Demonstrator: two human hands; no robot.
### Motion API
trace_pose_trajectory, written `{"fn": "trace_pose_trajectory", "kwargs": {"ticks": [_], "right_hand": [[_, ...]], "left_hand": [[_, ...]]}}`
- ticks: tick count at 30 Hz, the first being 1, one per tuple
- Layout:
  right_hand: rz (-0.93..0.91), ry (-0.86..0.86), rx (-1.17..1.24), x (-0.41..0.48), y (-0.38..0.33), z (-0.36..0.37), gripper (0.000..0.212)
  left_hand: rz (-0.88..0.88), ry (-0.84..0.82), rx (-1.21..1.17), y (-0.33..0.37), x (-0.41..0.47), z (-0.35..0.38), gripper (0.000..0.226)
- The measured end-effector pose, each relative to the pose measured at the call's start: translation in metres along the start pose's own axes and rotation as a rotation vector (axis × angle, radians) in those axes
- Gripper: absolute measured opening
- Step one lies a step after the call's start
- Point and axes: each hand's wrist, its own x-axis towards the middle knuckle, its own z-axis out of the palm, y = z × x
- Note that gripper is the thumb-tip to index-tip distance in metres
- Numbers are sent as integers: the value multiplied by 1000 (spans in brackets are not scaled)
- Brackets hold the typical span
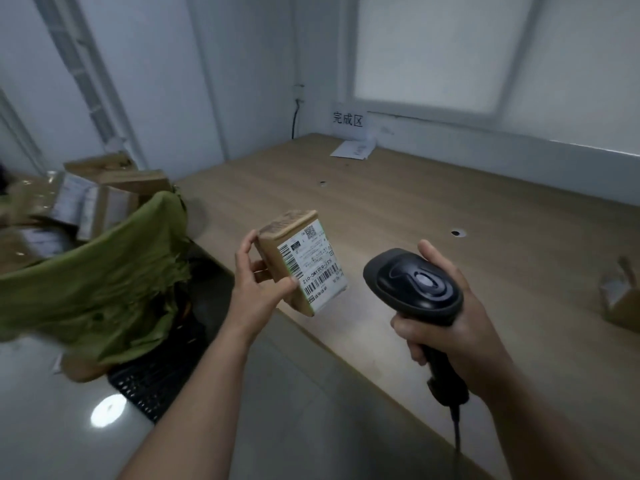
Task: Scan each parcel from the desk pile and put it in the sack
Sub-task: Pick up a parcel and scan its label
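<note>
My left hand point(258, 282) grips a small brown cardboard parcel point(301, 261) above the desk's front edge, its white barcode label facing up and to the right. My right hand point(450, 317) holds a black corded barcode scanner point(414, 284) by its handle, the head pointing left toward the label, a short gap apart. A green sack point(104, 271) stands open on the left below desk level, with several brown parcels point(86, 199) inside. One more cardboard box point(621, 299) lies on the desk at the far right edge of view.
The wooden desk point(415, 202) runs along the wall under a window. A white envelope point(353, 148) lies at its back below a paper sign point(348, 119). A black perforated crate point(152, 386) sits on the glossy floor under the sack.
</note>
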Motion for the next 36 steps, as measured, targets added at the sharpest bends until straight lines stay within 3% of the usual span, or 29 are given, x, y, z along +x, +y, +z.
{"fn": "trace_pose_trajectory", "kwargs": {"ticks": [13,22,31,36], "right_hand": [[30,-217,-13,138,-10,246,100],[19,-319,-36,221,-13,392,102],[18,-348,-70,263,1,449,99],[29,-321,-49,275,4,448,97]], "left_hand": [[72,325,57,-15,84,-274,92],[-10,490,180,-33,154,-438,96],[-154,461,480,-64,217,-479,93],[-293,342,740,-84,241,-472,96]]}}
